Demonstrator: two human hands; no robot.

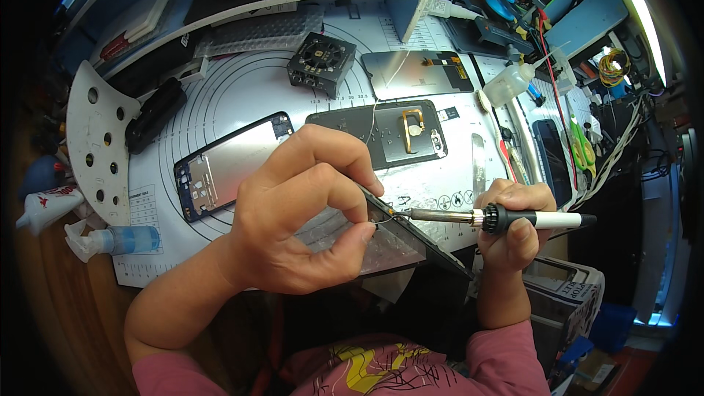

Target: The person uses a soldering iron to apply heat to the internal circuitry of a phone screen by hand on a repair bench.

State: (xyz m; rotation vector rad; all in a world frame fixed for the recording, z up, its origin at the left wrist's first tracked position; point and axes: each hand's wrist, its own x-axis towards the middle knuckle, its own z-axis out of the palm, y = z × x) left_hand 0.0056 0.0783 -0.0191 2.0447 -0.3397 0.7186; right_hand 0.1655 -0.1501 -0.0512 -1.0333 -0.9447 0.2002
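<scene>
My left hand [304, 209] pinches the upper edge of a flat phone part [396, 246] tilted up off the mat, and a thin wire runs from its fingertips. My right hand [513, 224] grips a soldering iron [506, 218] with a black collar and white handle. Its metal tip points left and touches the part's edge just below my left fingertips. A phone frame [220, 169] lies on the white work mat [249, 92] to the left of my left hand.
Behind my hands lie a dark phone back panel [389, 132] with a gold part and a screen panel [418, 73]. A small black fan [321, 62], a clear squeeze bottle [510, 82], green-handled scissors [581, 147], a blue-filled bottle [117, 240] and a white perforated plate [95, 139] surround the mat.
</scene>
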